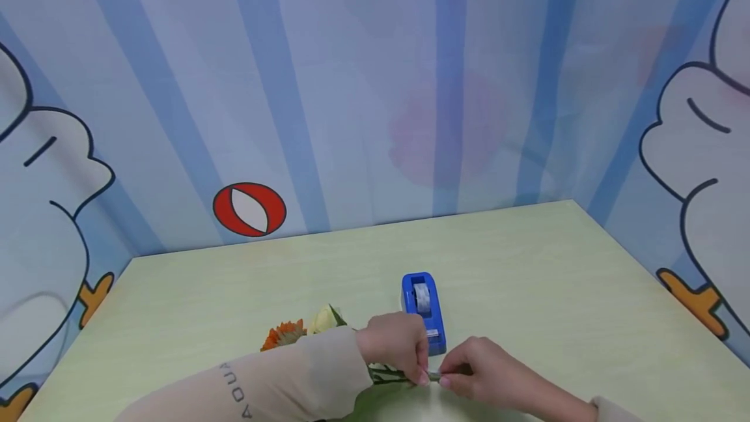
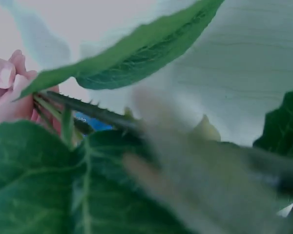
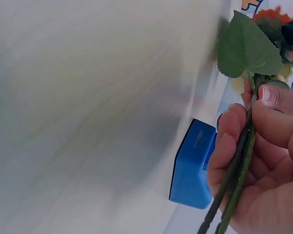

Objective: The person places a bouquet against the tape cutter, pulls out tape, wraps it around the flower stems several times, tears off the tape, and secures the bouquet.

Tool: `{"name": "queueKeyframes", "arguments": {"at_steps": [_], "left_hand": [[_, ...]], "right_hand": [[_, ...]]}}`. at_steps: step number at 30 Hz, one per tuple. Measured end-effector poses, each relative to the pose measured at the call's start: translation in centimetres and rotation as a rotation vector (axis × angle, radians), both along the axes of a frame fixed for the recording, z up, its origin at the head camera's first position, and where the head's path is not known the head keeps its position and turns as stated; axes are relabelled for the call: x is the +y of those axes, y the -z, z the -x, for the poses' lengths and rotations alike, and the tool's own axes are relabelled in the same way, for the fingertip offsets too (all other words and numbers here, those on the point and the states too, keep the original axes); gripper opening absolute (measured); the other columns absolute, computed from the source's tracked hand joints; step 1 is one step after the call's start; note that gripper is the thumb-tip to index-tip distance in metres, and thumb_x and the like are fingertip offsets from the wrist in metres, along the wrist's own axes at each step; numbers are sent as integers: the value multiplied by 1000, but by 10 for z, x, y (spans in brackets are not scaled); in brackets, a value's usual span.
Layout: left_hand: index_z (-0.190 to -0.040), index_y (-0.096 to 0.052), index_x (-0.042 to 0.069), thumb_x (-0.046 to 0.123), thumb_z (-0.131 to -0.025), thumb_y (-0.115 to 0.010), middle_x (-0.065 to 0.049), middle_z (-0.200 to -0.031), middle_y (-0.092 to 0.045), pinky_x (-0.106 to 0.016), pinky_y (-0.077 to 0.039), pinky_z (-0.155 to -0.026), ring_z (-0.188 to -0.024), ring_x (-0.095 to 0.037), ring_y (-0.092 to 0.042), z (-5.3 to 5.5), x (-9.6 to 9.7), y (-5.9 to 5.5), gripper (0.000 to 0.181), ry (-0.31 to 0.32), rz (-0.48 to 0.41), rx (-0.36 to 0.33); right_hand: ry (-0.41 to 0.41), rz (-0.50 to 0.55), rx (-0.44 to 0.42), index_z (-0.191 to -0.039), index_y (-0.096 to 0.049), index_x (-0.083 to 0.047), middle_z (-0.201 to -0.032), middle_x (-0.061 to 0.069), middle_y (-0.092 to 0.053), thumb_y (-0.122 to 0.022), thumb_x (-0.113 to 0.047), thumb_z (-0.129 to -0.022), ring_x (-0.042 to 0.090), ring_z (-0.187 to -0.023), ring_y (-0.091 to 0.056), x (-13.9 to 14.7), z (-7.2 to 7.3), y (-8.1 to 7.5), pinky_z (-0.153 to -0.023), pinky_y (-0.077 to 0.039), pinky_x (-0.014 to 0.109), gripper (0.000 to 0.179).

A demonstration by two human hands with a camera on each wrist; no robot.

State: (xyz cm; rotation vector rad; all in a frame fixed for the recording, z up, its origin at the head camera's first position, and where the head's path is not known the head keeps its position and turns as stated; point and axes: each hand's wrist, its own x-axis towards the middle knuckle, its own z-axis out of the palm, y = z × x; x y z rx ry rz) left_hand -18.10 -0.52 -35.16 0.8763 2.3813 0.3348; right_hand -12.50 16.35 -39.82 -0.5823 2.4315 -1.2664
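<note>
My left hand (image 1: 401,344) pinches flower stems (image 1: 389,373) low at the front of the table. Close beside it, my right hand (image 1: 489,373) pinches the same bunch between thumb and fingers. In the right wrist view two dark green stems (image 3: 239,165) cross the fingers and palm. An orange flower (image 1: 284,334) and a pale yellow rose (image 1: 324,319) lie left, partly behind the left sleeve. Large green leaves (image 2: 34,175) and a blurred pale shape fill much of the left wrist view. A blue tape dispenser (image 1: 423,311) stands just behind the hands.
The pale table (image 1: 515,266) runs back to a blue striped backdrop (image 1: 363,116) with cartoon ducks at both sides. A roll of tape (image 1: 422,297) sits inside the dispenser. The left sleeve (image 1: 263,379) covers part of the front left of the table.
</note>
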Motion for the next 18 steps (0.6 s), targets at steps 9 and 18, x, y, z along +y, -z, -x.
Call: {"name": "queueKeyframes", "arguments": {"at_steps": [9,18], "left_hand": [[-69,-68,8,12,-82,-71,4,-58,-58,-21,-36,-52,-54,-6,-46,10,4,-6,14,-7,4,-190],[-75,-70,7,12,-83,-70,-3,-68,-68,-26,-48,-59,-65,-13,-65,23,20,-22,9,-11,196,-274]], "right_hand": [[47,2,53,-83,-74,-2,-76,-2,-70,-69,-8,-83,-1,-63,-53,1,-2,1,-59,-47,21,8],[78,-22,124,-82,-75,-3,-76,-3,-71,-72,-9,-80,-1,-71,-58,-2,-4,6,-63,-48,21,7]]}}
